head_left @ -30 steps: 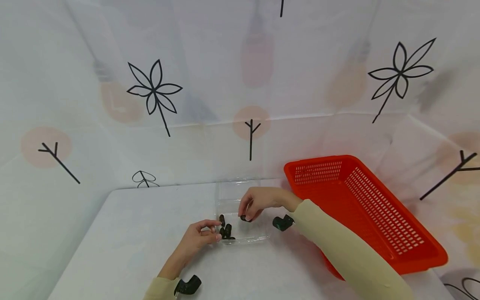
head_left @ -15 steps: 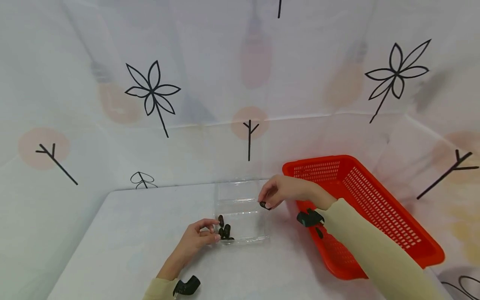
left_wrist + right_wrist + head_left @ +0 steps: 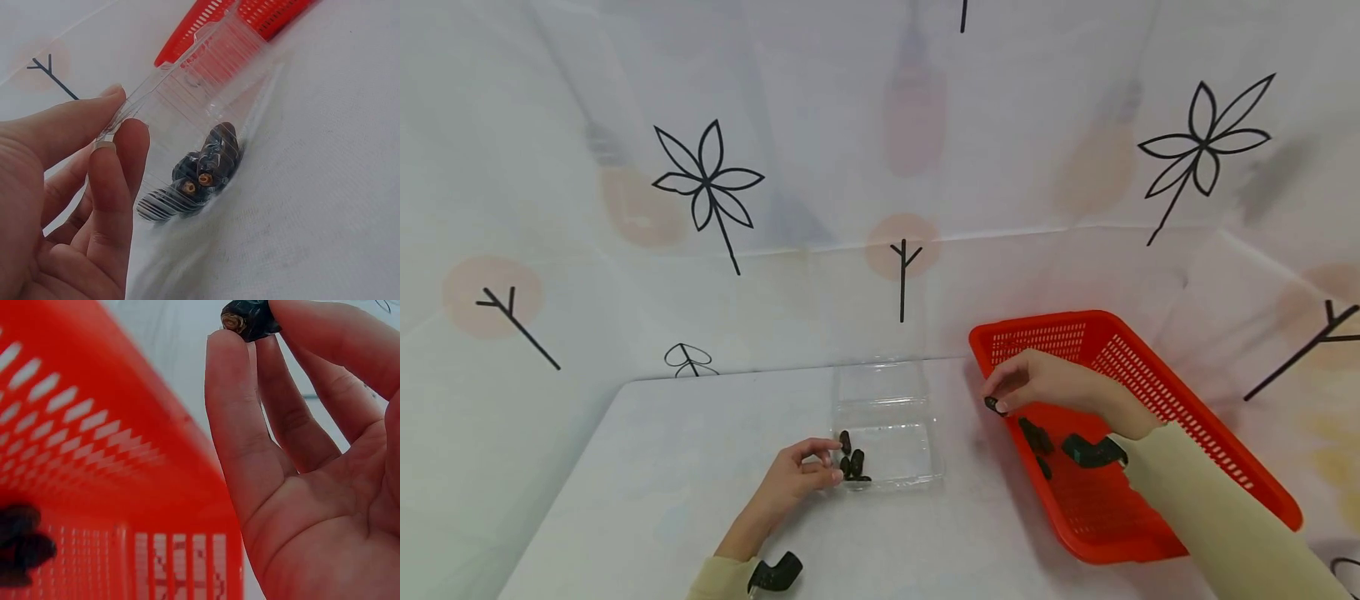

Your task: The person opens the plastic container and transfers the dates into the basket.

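Observation:
In the head view my left hand point(image 3: 797, 479) is at the left side of a clear plastic box point(image 3: 917, 481) with its lid folded back. Thumb and fingers pinch the box's rim point(image 3: 119, 115), as the left wrist view shows. Several dark, shiny dates point(image 3: 219, 153), with tan stem ends, lie bunched in the box's near left corner. My right hand point(image 3: 1052, 385) pinches one date point(image 3: 250, 319) between thumb and fingertips, over the left rim of a red plastic basket point(image 3: 1060, 525). Several other dates point(image 3: 1036, 435) lie in the basket by its left wall.
A white cloth covers the table point(image 3: 685, 500), and a patterned white sheet point(image 3: 820, 167) hangs behind it. The basket has slotted side walls and stands at the table's right. Dark camera mounts point(image 3: 777, 572) sit on both wrists.
My right hand has carried the date from above the plastic box rightward to the basket's left rim. The left hand stays at the box, and the dates there keep their places.

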The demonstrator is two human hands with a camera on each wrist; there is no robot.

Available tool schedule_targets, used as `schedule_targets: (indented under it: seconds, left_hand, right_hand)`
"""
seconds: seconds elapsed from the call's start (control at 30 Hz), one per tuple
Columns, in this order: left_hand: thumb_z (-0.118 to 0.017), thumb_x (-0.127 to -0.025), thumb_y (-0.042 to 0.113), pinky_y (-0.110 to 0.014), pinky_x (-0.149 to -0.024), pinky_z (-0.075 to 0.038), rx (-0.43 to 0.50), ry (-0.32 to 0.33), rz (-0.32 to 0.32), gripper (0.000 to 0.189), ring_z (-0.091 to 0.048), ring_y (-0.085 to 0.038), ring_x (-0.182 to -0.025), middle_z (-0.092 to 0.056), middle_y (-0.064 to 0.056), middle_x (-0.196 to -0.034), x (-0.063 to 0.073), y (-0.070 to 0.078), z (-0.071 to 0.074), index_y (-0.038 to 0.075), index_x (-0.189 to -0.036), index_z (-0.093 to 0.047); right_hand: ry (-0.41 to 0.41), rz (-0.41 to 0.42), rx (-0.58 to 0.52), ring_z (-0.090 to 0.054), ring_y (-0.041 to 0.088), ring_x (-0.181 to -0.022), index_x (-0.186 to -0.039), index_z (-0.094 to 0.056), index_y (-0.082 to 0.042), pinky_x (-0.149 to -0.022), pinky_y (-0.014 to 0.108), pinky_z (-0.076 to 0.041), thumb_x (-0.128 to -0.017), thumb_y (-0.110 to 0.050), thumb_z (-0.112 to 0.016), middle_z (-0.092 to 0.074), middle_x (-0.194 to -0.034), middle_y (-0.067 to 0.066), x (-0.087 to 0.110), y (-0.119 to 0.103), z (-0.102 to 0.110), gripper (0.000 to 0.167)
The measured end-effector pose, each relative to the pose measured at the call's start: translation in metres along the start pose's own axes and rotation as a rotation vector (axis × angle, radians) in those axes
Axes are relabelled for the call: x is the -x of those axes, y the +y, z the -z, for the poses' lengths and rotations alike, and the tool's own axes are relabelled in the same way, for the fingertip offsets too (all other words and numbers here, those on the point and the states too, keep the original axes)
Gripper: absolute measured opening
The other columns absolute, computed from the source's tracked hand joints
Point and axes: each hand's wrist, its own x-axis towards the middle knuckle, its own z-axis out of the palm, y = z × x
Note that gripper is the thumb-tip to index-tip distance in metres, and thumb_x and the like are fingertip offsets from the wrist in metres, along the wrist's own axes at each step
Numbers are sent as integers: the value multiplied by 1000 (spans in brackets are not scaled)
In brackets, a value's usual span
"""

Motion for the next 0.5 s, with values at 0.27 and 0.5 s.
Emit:
schedule_targets:
  seconds: [0.27, 0.5]
  left_hand:
    - [-79, -84, 6, -29, -69, -49, 4, 1, -3, 49, -58, -11, -73, -50, -5, -97, 0, 0, 0, -4, -128, -61]
    - [-79, -84, 7, -29, -69, -50, 6, -2, 5, 49, -60, -12, -75, -51, -5, -97, 0, 0, 0, -4, -128, -60]
  right_hand:
    - [13, 10, -15, -64, 27, -94, -109, -71, 0, -83, 38, -54, -91, -11, -72, -70, -104, 13, 26, 25, 16, 22]
    - [-20, -2, -19, -64, 33, -88, -111, -69, 5, -80, 42, -54, -91, -9, -70, -68, -101, 22, 41, 46, 20, 25]
